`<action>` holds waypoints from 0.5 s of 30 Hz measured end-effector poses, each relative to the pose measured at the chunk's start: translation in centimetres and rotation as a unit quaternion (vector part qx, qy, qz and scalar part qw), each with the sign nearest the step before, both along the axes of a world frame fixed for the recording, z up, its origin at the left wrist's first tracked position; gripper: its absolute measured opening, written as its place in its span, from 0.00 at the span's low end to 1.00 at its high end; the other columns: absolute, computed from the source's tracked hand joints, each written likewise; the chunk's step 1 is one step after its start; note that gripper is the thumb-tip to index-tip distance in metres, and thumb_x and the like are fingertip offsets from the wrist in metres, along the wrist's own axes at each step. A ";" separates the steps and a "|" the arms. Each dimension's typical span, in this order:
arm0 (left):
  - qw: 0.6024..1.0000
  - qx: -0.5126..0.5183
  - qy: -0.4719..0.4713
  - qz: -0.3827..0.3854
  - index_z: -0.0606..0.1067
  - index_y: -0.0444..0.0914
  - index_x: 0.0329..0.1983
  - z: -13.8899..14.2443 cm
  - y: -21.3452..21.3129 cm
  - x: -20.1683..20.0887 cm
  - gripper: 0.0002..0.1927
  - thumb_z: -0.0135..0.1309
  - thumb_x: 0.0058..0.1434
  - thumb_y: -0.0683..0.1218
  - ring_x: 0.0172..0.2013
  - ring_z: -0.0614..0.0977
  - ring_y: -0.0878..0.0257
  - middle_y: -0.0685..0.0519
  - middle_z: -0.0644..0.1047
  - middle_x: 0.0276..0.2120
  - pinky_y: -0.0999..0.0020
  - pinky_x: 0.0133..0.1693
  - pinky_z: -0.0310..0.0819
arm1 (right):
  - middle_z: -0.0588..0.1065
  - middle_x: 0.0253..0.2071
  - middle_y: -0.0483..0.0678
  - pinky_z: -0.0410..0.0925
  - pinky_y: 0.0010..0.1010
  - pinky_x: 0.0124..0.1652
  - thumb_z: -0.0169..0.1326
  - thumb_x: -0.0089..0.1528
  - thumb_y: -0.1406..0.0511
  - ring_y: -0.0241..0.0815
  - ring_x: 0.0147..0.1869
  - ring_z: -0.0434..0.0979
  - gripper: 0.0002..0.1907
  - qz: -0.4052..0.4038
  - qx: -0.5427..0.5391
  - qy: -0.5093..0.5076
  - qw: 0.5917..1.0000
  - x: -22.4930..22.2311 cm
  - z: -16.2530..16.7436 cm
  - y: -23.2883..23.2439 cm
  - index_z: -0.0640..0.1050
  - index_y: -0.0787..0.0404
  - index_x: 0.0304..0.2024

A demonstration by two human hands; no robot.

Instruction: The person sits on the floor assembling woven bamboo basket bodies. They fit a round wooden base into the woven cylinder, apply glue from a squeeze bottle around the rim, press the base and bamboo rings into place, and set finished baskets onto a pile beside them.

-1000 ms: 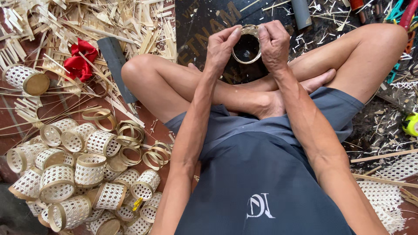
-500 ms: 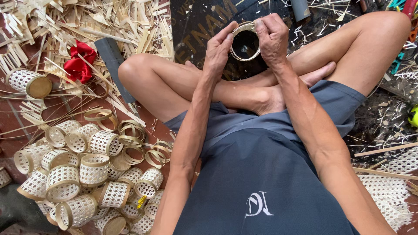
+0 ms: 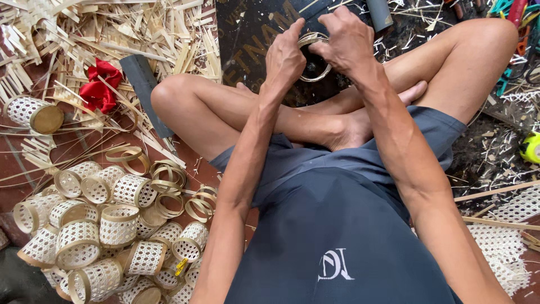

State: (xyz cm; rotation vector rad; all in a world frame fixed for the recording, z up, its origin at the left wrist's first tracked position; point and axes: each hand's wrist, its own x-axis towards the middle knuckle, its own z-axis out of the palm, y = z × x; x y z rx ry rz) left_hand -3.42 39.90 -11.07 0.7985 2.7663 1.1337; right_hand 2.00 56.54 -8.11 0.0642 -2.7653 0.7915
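Head view shows both hands, left hand (image 3: 285,55) and right hand (image 3: 345,40), fingers pinched on a thin bamboo ring (image 3: 313,58) held above crossed legs, finished woven cylinders (image 3: 101,225) heaped within reach.

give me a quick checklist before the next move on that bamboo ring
1. Both hands on the bamboo ring: ok, left hand and right hand pinch its rim.
2. Ring clear of the legs: ok, held above the dark board.
3. Ring ends joined: cannot tell, fingers cover the overlap.
4. Spare rings nearby: ok, on the floor by the left knee.
5. Woven baskets out of the way: ok, piled at left.
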 end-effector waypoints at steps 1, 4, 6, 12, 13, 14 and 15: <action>0.999 -0.029 -0.034 0.008 0.70 0.38 0.64 0.1 0.1 -0.2 0.28 0.48 0.58 0.34 0.44 0.83 0.41 0.37 0.81 0.42 0.48 0.48 0.77 | 0.77 0.42 0.58 0.71 0.49 0.36 0.69 0.55 0.59 0.60 0.41 0.79 0.20 -0.006 0.040 -0.016 0.999 -0.5 0.0 -0.1 0.82 0.64 0.45; 0.997 -0.060 -0.046 0.032 0.70 0.39 0.60 0.2 0.1 -0.6 0.25 0.47 0.58 0.34 0.39 0.83 0.37 0.36 0.81 0.36 0.43 0.42 0.76 | 0.77 0.42 0.56 0.72 0.49 0.39 0.64 0.63 0.63 0.59 0.41 0.80 0.10 -0.028 0.035 -0.086 0.995 -1.1 -0.4 -0.5 0.82 0.60 0.45; 0.996 -0.063 -0.054 0.036 0.70 0.40 0.58 0.0 0.0 -0.6 0.24 0.46 0.57 0.34 0.39 0.82 0.35 0.36 0.81 0.36 0.41 0.40 0.75 | 0.78 0.39 0.56 0.71 0.50 0.37 0.62 0.63 0.65 0.60 0.39 0.80 0.08 -0.020 0.030 -0.059 0.998 -1.1 -0.6 -0.6 0.82 0.60 0.44; 0.997 -0.072 -0.016 0.009 0.68 0.40 0.58 0.1 0.1 -0.5 0.23 0.47 0.58 0.34 0.43 0.81 0.40 0.41 0.81 0.41 0.45 0.41 0.75 | 0.78 0.30 0.57 0.70 0.51 0.32 0.56 0.64 0.69 0.61 0.34 0.80 0.03 0.009 0.035 -0.031 0.999 -1.2 -0.5 -0.9 0.81 0.59 0.39; 0.997 -0.069 0.020 0.005 0.68 0.40 0.58 0.2 0.0 -0.5 0.24 0.48 0.57 0.34 0.43 0.81 0.41 0.43 0.80 0.42 0.47 0.42 0.76 | 0.77 0.29 0.57 0.70 0.51 0.31 0.55 0.64 0.69 0.61 0.33 0.80 0.03 0.016 0.045 -0.035 0.998 -1.4 -0.4 -1.0 0.80 0.59 0.36; 0.996 -0.065 0.055 0.000 0.69 0.40 0.58 0.3 -0.1 -0.4 0.24 0.49 0.56 0.35 0.43 0.80 0.43 0.44 0.79 0.42 0.49 0.43 0.76 | 0.77 0.29 0.57 0.70 0.50 0.32 0.54 0.65 0.70 0.61 0.34 0.80 0.03 0.019 0.049 -0.035 0.998 -1.5 -0.3 -1.1 0.79 0.59 0.36; 0.996 -0.053 0.071 -0.009 0.70 0.39 0.55 0.6 -0.2 -0.5 0.22 0.51 0.56 0.37 0.42 0.79 0.44 0.44 0.78 0.41 0.50 0.41 0.76 | 0.77 0.30 0.57 0.71 0.50 0.33 0.54 0.65 0.70 0.60 0.35 0.80 0.04 0.022 0.055 -0.034 0.998 -1.6 -0.2 -1.2 0.78 0.60 0.35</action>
